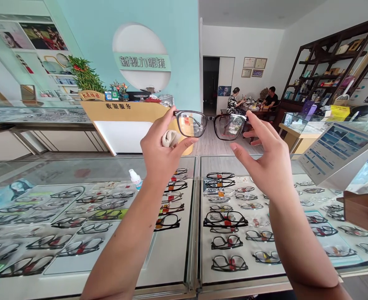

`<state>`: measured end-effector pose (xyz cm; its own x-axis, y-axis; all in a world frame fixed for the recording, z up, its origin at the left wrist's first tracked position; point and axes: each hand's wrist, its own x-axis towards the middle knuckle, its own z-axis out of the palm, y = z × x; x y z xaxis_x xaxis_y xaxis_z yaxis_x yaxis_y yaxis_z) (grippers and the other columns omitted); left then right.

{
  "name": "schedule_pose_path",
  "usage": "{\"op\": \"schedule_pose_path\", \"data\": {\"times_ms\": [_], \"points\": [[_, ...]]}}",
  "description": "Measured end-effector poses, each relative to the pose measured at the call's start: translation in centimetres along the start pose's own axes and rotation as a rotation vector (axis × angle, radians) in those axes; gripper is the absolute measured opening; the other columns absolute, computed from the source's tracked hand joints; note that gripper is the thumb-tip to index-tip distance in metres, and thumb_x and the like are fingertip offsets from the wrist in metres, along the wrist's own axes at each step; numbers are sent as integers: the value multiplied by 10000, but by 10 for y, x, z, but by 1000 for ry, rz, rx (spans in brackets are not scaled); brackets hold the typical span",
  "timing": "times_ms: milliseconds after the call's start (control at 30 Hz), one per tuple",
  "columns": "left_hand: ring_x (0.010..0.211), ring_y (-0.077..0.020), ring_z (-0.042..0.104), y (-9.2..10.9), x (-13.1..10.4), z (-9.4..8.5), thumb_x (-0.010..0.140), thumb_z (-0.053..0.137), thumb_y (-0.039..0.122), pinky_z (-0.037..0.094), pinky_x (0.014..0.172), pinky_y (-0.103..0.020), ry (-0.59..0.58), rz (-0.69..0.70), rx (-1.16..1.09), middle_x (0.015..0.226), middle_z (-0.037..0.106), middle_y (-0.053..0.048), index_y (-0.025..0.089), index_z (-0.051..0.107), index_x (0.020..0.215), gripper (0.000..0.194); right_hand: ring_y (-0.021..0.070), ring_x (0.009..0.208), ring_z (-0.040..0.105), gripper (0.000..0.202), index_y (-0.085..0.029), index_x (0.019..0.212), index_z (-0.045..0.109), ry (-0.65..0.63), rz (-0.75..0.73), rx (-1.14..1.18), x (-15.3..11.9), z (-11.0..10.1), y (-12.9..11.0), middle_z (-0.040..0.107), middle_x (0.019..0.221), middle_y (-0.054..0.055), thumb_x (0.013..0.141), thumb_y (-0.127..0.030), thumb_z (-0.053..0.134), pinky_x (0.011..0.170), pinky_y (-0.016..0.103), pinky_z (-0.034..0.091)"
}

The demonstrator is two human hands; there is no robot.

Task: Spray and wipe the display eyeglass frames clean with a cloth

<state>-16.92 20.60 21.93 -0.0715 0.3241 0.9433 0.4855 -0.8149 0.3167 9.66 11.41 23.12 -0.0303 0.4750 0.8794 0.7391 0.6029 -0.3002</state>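
A pair of dark-framed eyeglasses (210, 119) is held up at chest height above the counter, lenses facing me. My left hand (162, 143) grips it at its left corner and also keeps a bunched light cloth (170, 138) in the palm. At the right corner, my right hand (263, 154) holds the frame with its fingers, the thumb stretched out below the lens. The temples are mostly hidden behind the lenses and fingers. Beyond my left forearm, a small white spray bottle (135, 179) stands on the glass counter (103, 164).
Many eyeglasses lie in rows inside the glass case, such as one black pair (225, 218). A leaning display board (336, 152) stands at right, near a brown box (363, 210). A cashier desk (124, 131) is ahead. Two people sit at a table (249, 109) in the back.
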Motion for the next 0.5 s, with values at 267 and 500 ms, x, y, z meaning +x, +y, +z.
{"op": "schedule_pose_path", "data": {"times_ms": [267,500], "points": [[1456,-330,738,-4,0,-1,866,1013,549,682,1143,-474,-41,-79,-28,1611,766,-77,390,722,1596,801,310,1194,800,762,-367,1802,520,-18,-8,-15,-1,-1,-2,746,1538,111,1072,-444,721,971,515,720],[1421,-329,762,-6,-1,-2,893,992,475,708,1085,-484,-59,-72,12,1604,769,-79,405,689,1639,808,311,1181,792,770,-401,1806,505,-20,11,12,0,0,-3,734,1552,99,1071,-440,733,980,547,722]]}}
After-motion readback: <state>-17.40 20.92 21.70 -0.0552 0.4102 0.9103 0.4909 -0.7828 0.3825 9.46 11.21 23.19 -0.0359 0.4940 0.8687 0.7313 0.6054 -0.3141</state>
